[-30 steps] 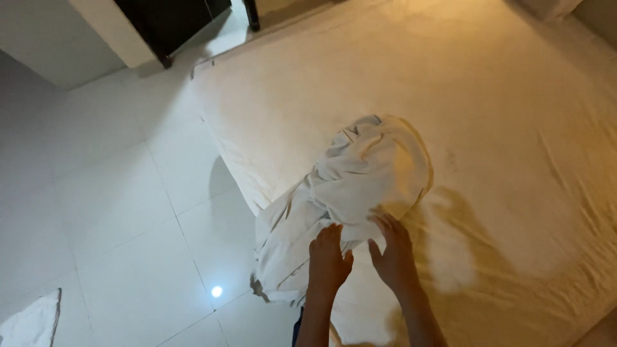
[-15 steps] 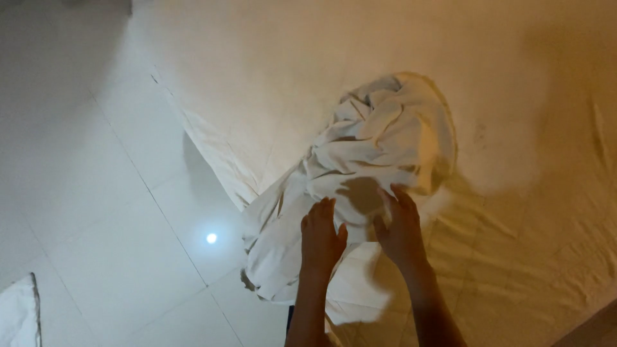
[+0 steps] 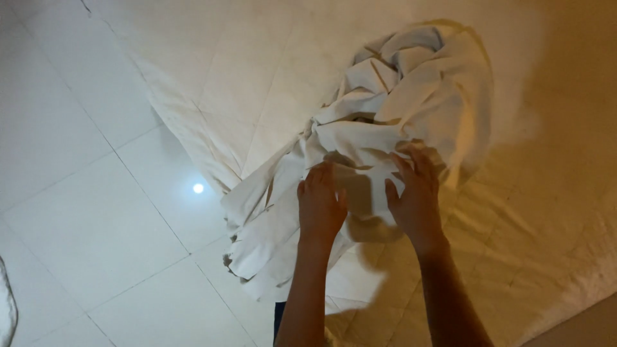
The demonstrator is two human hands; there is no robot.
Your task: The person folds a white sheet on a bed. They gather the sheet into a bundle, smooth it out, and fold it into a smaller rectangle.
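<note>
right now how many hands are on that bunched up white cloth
2. The left hand lies flat on the lower middle of the bunched white cloth, and the right hand presses on it just beside, fingers spread. No other hands show, though folds could hide something.

The sheet (image 3: 398, 109) is soft, matt, off-white cloth, heavily creased and bunched into thick folds, with one limp end hanging off the bed edge. The mattress (image 3: 257, 64) beneath it wears a cream, matt cloth cover, quilted with faint stitched seams and wrinkled toward the lower right. The floor (image 3: 83, 212) is smooth, glossy white tile with thin grout lines, and it mirrors a small bright spot of light. The bare left hand (image 3: 319, 205) and right hand (image 3: 414, 193) press into the cloth.
</note>
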